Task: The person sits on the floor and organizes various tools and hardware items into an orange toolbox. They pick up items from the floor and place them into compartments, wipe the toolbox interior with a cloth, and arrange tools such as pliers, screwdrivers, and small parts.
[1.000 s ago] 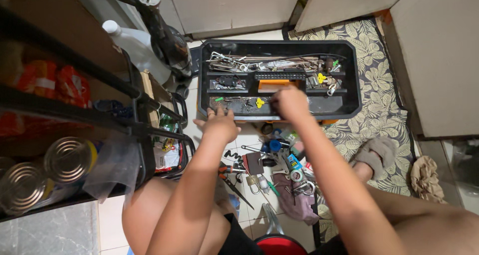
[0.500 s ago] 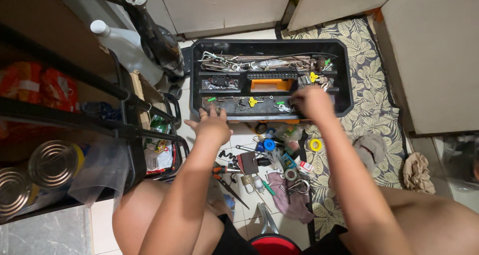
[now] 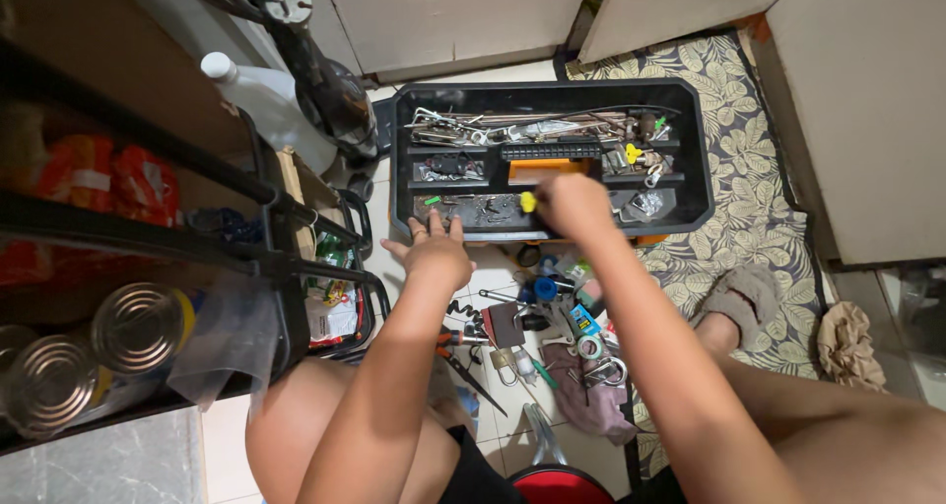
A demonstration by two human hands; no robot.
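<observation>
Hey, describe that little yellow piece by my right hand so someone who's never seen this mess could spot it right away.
Find the black toolbox tray on the floor against the cabinets. In its nearest row of compartments, just left of the right hand, sits the yellow piece. It is small and bright yellow among grey metal bits, and lies nearer the person than the other yellow piece, which sits a row further back on the right.

Red-orange snack packets [image 3: 108, 174] and silver tins [image 3: 138, 327] sit on the left shelves.
</observation>
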